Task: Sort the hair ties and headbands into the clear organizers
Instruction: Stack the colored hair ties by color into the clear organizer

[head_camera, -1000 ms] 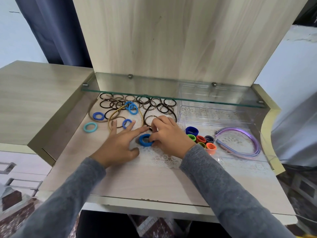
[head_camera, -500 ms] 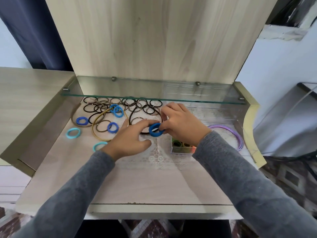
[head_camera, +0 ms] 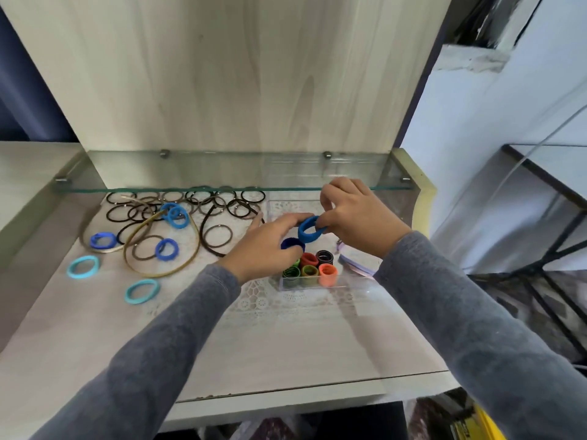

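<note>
Left grip (head_camera: 270, 246) and right grip (head_camera: 352, 214) pinch a thick blue fabric hair tie (head_camera: 309, 230) above a clear plastic organizer (head_camera: 313, 286) (far walls hardly visible) on the pale wooden tabletop (head_camera: 254, 344).

A blue hair tie (head_camera: 309, 229) stands on edge, pinched between the left hand (head_camera: 266, 249) and the right hand (head_camera: 355, 217). Just below them, the clear organizer (head_camera: 313, 283) holds rolled ties (head_camera: 327, 270): navy, red, green, olive, orange, black. Lilac headbands (head_camera: 355, 261) lie under the right wrist. Loose ties (head_camera: 178, 215) and a gold headband (head_camera: 160, 275) sprawl left of the left hand.
</note>
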